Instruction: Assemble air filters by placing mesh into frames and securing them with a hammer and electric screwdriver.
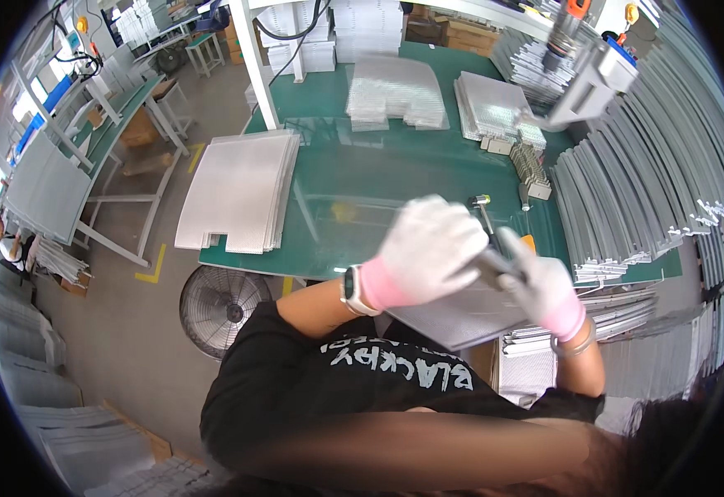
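Observation:
Both of my hands wear white gloves with pink cuffs and meet over the near edge of the green table. My left hand (428, 248) is curled, its fingertips at the left end of a dark grey piece (494, 269). My right hand (542, 286) has its thumb and fingers closed round the other end of that piece. Motion blurs the piece, and its exact kind is unclear. Below my hands, a flat grey sheet (453, 321) juts out by the table edge, close to my body. A hammer (483, 211) lies just beyond my hands, with an orange thing (529, 242) beside my right fingers.
White sheets are stacked on the green table (353, 178) at left (242, 186), far middle (396, 87) and far right (494, 103). Metal blocks (531, 170) lie at right. A power tool (565, 37) hangs above. Many panels (627, 174) line the right; a fan (225, 311) stands below.

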The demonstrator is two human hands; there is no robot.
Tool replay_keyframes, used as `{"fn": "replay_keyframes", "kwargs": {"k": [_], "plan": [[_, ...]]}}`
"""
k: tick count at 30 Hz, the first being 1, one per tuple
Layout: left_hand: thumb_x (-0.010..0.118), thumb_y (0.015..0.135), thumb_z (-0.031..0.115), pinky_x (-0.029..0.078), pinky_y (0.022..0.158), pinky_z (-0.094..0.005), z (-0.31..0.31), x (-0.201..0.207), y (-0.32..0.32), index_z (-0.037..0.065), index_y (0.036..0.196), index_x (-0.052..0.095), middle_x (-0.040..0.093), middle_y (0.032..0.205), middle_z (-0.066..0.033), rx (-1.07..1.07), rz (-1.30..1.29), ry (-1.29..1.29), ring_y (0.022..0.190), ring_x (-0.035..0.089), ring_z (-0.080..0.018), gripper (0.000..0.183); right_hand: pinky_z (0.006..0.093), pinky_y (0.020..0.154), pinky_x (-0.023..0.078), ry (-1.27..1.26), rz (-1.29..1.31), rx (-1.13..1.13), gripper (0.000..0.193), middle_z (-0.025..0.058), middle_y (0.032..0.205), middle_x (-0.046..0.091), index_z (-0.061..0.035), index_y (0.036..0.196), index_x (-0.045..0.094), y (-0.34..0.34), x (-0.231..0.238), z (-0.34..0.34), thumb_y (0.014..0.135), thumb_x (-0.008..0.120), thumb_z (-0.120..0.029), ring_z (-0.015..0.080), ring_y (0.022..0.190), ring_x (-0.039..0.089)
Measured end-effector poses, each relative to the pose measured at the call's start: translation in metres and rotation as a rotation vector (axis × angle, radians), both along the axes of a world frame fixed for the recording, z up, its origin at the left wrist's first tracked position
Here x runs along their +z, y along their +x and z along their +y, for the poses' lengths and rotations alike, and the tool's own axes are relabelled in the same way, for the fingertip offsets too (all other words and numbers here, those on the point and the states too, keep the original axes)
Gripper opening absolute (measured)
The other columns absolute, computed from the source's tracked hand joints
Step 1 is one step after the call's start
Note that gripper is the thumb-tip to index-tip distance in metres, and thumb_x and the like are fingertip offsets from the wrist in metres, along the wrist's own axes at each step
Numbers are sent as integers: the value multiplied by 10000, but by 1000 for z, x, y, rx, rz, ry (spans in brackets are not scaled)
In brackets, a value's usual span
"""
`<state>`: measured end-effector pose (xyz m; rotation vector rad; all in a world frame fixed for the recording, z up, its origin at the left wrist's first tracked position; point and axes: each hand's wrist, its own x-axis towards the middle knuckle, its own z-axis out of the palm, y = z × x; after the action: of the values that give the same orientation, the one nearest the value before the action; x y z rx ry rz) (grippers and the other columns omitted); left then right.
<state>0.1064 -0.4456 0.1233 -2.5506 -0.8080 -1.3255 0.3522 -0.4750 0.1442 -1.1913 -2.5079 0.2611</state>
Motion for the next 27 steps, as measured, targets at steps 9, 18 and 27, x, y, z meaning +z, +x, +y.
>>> {"fn": "replay_keyframes", "kwargs": {"k": [9, 18, 27], "plan": [[630, 839, 515, 323, 1087, -484, 18, -145, -240, 30, 1364, 480, 472, 1408, -190, 1490, 160, -633, 1289, 443, -393, 730, 245, 961, 448, -194, 1018, -512, 526, 77, 1257, 605, 46, 1406, 437, 154, -124, -59, 889, 517, 100, 100, 1101, 569], [590, 809, 655, 400, 1037, -475, 6, -161, -251, 17, 1410, 429, 394, 1476, -227, 1422, 183, -1014, 1248, 505, -418, 891, 246, 957, 432, -139, 1182, -453, 515, 74, 1294, 585, 41, 1422, 423, 161, -164, -75, 917, 526, 41, 97, 1092, 561], [606, 795, 640, 532, 871, -445, 12, -150, -264, -16, 1242, 538, 533, 1304, -258, 1355, 296, -1010, 1056, 637, -391, 798, 235, 955, 431, -145, 1244, -556, 502, 46, 1276, 587, 34, 1407, 445, 176, -182, -98, 916, 547, 28, 91, 1078, 561]]}}
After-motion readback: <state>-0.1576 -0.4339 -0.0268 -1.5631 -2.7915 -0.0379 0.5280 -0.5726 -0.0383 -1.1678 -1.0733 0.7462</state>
